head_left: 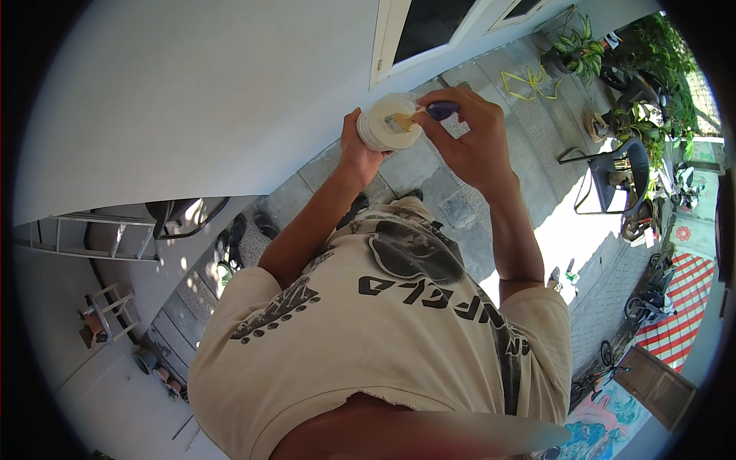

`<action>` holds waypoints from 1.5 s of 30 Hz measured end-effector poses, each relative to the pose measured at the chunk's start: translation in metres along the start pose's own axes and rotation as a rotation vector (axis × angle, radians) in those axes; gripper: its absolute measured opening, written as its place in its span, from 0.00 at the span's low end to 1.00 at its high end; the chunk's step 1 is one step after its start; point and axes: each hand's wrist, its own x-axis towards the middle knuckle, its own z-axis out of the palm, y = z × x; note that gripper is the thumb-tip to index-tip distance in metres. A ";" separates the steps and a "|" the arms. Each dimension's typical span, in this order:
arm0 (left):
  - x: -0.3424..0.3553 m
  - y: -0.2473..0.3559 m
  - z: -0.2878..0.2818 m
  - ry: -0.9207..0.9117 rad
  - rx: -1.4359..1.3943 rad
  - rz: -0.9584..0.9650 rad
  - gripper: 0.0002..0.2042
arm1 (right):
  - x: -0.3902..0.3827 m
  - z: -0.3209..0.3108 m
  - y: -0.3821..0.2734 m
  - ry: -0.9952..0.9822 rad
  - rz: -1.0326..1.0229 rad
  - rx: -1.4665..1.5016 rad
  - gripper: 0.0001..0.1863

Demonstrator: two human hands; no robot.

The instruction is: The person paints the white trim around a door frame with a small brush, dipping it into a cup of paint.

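My left hand [360, 153] grips a round white tub [376, 134] from the left and below. My right hand [471, 142] holds a paintbrush by its purple handle [441, 110] between thumb and fingers, with the pale bristles [400, 121] down inside the tub's opening. Both hands are out in front of my cream printed T-shirt [391, 345], close to the white wall [215, 92]; the bottom of the tub is hidden.
A framed window [418, 27] is in the wall. At left are a metal ladder [115, 241] and a stool [115, 318]. At right stand potted plants [583, 54], a yellow object [529, 84], a black chair [609, 192] and motorbikes [652, 303] on the paved ground [498, 207].
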 end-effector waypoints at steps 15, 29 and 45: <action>0.017 0.004 -0.006 0.024 0.013 0.007 0.28 | -0.002 -0.008 0.009 -0.011 0.045 -0.044 0.10; 0.046 -0.003 0.011 0.063 0.017 -0.035 0.23 | -0.004 -0.033 0.034 0.081 0.093 -0.026 0.10; 0.126 -0.058 0.062 0.031 0.045 -0.100 0.26 | -0.016 -0.104 0.110 0.175 0.187 -0.033 0.12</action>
